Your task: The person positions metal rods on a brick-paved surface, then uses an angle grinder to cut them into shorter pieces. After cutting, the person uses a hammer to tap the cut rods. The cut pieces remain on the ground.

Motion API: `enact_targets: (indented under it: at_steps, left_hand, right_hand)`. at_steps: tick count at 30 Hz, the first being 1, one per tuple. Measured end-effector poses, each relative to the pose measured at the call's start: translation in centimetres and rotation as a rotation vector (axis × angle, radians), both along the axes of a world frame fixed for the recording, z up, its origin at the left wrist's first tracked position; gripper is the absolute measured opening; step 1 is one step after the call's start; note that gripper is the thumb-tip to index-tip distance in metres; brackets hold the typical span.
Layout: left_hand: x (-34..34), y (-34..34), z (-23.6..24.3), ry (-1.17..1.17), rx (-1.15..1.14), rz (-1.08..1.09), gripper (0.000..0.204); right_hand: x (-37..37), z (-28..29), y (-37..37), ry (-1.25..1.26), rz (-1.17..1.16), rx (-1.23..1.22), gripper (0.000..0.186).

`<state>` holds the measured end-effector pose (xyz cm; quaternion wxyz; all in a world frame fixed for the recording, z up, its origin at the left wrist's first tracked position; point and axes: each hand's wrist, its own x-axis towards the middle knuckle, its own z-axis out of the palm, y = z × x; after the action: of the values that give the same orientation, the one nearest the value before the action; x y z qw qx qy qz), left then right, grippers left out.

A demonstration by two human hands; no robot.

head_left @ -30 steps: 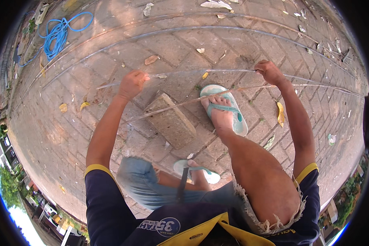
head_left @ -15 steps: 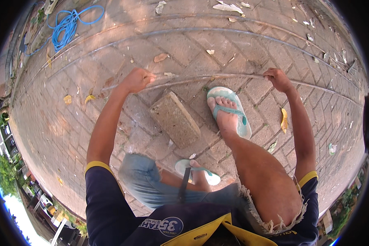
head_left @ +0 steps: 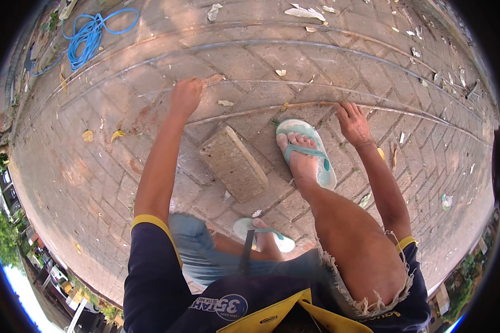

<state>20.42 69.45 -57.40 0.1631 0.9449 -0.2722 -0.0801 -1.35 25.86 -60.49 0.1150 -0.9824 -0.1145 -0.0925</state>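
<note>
A long thin rod (head_left: 283,82) runs crosswise over the brick paving, and my left hand (head_left: 186,95) is closed round its left part. Closer to me lies a second thin, brownish rod (head_left: 261,109); toward the right the two come together. My right hand (head_left: 353,123) reaches over this nearer rod with its fingers stretched out and touching it, not wrapped round it. Between my arms, a rough concrete block (head_left: 234,164) rests on the paving, just nearer to me than the rods. My foot in a pale green flip-flop (head_left: 328,176) is planted beside the block.
More long rods (head_left: 272,42) lie farther off across the paving (head_left: 94,183). At the far left is a coiled blue hose (head_left: 86,44). Dry leaves (head_left: 304,12) are scattered around, and a second flip-flop (head_left: 283,243) is near the block.
My left hand has moved away from me, and the rod in it has parted from the nearer rod. My right hand has slid left and its fingers have straightened.
</note>
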Motion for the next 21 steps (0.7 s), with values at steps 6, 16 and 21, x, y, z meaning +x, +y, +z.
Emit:
enact_targets:
  at_steps: [6,16,21]
  left_hand:
    - [-5.9,1.0,-0.3,0.093,-0.073,-0.132,0.016]
    - [-6.7,6.9,-1.1,-0.099,0.184,-0.171,0.019]
    - [-6.5,7.0,3.9,-0.212,0.034,-0.242,0.021]
  right_hand:
    - [1.3,-1.3,0.0,0.217,-0.086,0.098,0.029]
    - [4.0,-0.7,-2.4,0.238,-0.058,0.124,0.019]
    - [4.4,3.0,-3.2,0.224,-0.021,0.193,0.016]
